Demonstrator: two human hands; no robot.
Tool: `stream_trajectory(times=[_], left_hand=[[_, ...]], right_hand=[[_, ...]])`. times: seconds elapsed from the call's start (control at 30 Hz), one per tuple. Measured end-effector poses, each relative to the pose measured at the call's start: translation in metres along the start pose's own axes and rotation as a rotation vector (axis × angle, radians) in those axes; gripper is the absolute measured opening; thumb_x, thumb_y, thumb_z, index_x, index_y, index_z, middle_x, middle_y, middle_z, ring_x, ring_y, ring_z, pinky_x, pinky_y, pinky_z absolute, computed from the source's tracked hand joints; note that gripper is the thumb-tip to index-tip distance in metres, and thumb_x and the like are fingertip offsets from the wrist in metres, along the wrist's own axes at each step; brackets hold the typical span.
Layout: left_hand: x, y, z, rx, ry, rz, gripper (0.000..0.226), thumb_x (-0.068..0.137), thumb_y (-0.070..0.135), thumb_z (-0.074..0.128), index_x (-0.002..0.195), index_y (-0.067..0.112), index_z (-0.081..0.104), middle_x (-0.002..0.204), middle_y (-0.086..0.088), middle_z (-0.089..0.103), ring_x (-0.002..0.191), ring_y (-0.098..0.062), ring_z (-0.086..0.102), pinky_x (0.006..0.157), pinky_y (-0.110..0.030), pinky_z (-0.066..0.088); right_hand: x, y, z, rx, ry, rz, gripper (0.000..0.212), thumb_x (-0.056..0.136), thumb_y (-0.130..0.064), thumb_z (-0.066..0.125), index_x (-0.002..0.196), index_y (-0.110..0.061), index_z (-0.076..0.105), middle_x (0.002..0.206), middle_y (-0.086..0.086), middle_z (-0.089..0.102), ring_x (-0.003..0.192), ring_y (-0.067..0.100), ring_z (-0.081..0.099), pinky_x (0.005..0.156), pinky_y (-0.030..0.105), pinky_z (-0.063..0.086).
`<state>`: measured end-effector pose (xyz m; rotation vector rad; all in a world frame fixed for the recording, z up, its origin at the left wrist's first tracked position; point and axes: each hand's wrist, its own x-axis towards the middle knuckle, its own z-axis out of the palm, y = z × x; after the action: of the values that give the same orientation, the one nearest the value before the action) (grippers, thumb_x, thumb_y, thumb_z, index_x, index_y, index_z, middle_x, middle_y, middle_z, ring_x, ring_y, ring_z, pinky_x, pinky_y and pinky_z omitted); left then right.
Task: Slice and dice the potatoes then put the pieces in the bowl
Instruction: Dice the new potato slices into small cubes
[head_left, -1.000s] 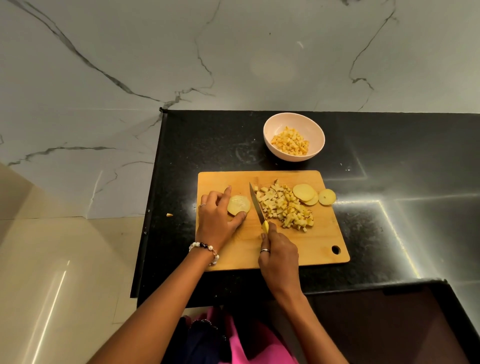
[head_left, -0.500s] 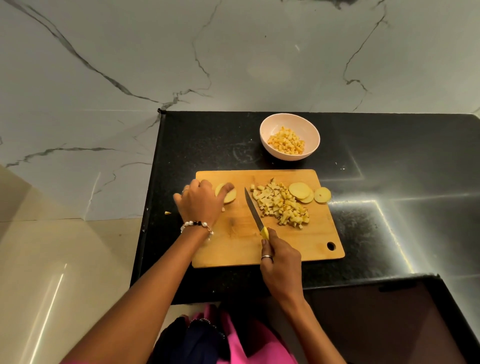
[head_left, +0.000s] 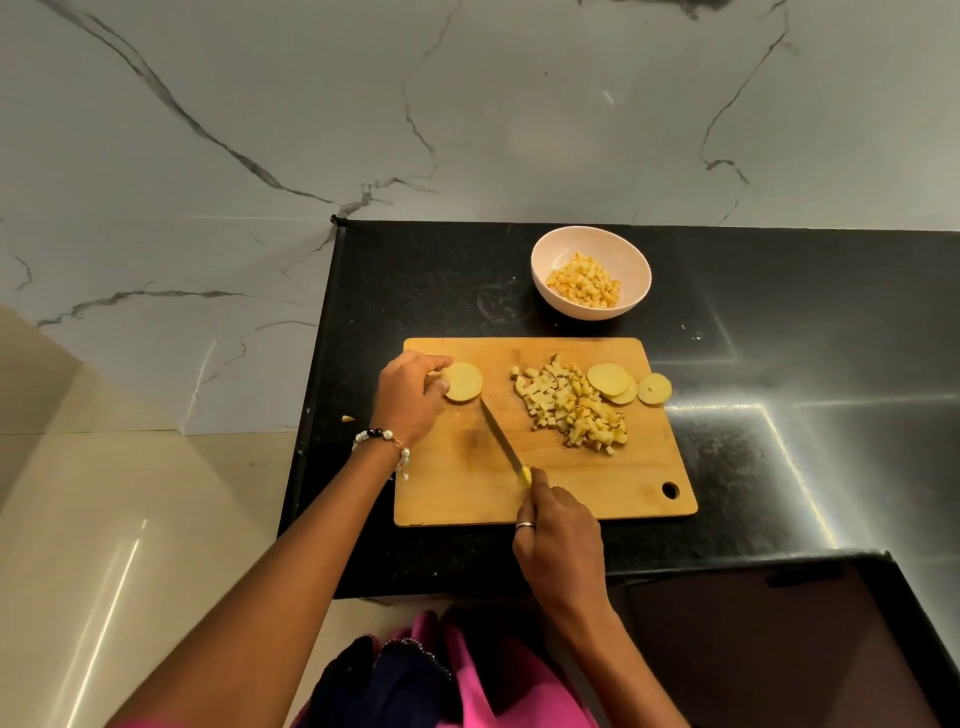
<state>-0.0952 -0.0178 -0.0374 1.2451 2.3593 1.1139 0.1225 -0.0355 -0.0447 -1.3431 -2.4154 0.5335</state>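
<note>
While the left hand (head_left: 410, 397) pinches a slice (head_left: 463, 382) near the board's (head_left: 571, 493) far-left corner, the right hand (head_left: 558, 535) grips the knife (head_left: 501, 436), blade angled toward that slice, tip just beside it.

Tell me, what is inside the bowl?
The bowl holds a small heap of diced potato cubes, with bare wall around it. What lies under the heap is covered.
</note>
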Motion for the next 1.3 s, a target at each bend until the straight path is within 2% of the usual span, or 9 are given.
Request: stream_trajectory(times=[0.1,0.27,0.53,0.8,1.0,1.07,1.13,1.23,1.3], left_hand=[[0.005,0.002,0.005,0.084,-0.094,0.044,0.044,0.080,0.010,0.070,0.123,0.015,0.061,0.122,-0.004,0.058,0.113,-0.019,0.051,0.098,-0.034,0.043],[0.007,0.006,0.009,0.306,-0.253,0.134,0.062,0.084,0.023,0.069,0.140,0.023,0.043,0.139,0.002,0.048,0.129,-0.017,0.037,0.106,-0.035,0.029],[-0.003,0.005,0.018,0.180,-0.231,0.125,0.082,0.074,0.035,0.076,0.144,0.018,0.036,0.127,-0.003,0.054,0.115,-0.018,0.042,0.091,-0.020,0.028],[-0.013,0.002,0.018,-0.050,-0.154,-0.005,0.092,0.071,0.026,0.080,0.147,0.015,0.029,0.126,0.008,0.058,0.116,-0.015,0.045,0.097,-0.025,0.033],[-0.012,0.001,0.018,-0.080,-0.137,-0.020,0.097,0.068,0.027,0.082,0.147,0.018,0.027,0.122,0.011,0.060,0.112,-0.012,0.046,0.094,-0.019,0.032],[-0.012,0.001,0.018,-0.088,-0.133,-0.024,0.098,0.067,0.028,0.083,0.147,0.019,0.027,0.121,0.012,0.061,0.111,-0.011,0.046,0.094,-0.019,0.033],[-0.011,0.000,0.018,-0.099,-0.128,-0.028,0.098,0.066,0.028,0.083,0.147,0.020,0.029,0.119,0.013,0.061,0.110,-0.010,0.046,0.094,-0.019,0.033],[-0.012,-0.001,0.019,-0.104,-0.109,-0.022,0.097,0.065,0.026,0.084,0.146,0.020,0.031,0.117,0.013,0.063,0.109,-0.012,0.047,0.094,-0.019,0.035],[-0.012,-0.001,0.020,-0.098,-0.106,-0.022,0.097,0.065,0.027,0.084,0.146,0.019,0.031,0.118,0.012,0.063,0.110,-0.013,0.047,0.095,-0.021,0.035]], right_hand=[[0.006,0.012,-0.007,-0.021,0.033,0.087,0.050,0.088,-0.022,0.036,0.130,0.000,0.054,0.086,0.015,0.065,0.075,0.036,0.061,0.055,0.040,0.044],[0.018,0.014,-0.013,0.032,0.058,0.076,0.040,0.093,-0.012,0.049,0.131,0.000,0.051,0.088,0.015,0.066,0.077,0.034,0.061,0.060,0.039,0.044],[0.031,-0.005,-0.005,0.109,0.083,0.001,0.040,0.094,-0.013,0.046,0.129,0.004,0.052,0.080,0.015,0.065,0.067,0.030,0.060,0.054,0.037,0.043],[0.042,-0.021,0.007,0.014,-0.048,0.012,0.043,0.095,-0.009,0.046,0.136,0.004,0.044,0.100,0.022,0.064,0.083,0.038,0.060,0.064,0.038,0.042],[0.038,-0.030,0.011,-0.126,-0.039,0.036,0.050,0.065,0.004,0.075,0.113,0.010,0.061,0.073,0.017,0.064,0.050,0.031,0.058,0.040,0.030,0.041],[0.037,-0.035,0.010,-0.152,-0.028,0.023,0.047,0.065,0.007,0.070,0.111,0.011,0.062,0.071,0.017,0.063,0.046,0.028,0.057,0.037,0.029,0.041],[0.037,-0.040,0.010,-0.225,-0.030,-0.002,0.042,0.067,0.008,0.054,0.107,0.012,0.063,0.068,0.016,0.061,0.040,0.025,0.053,0.034,0.026,0.038],[0.043,-0.046,0.014,-0.303,-0.069,-0.068,0.051,0.072,0.001,0.029,0.105,0.013,0.064,0.065,0.015,0.060,0.036,0.022,0.051,0.031,0.025,0.035],[0.046,-0.046,0.013,-0.326,-0.080,-0.092,0.051,0.072,0.000,0.028,0.105,0.013,0.065,0.064,0.015,0.060,0.034,0.022,0.050,0.031,0.024,0.034]])
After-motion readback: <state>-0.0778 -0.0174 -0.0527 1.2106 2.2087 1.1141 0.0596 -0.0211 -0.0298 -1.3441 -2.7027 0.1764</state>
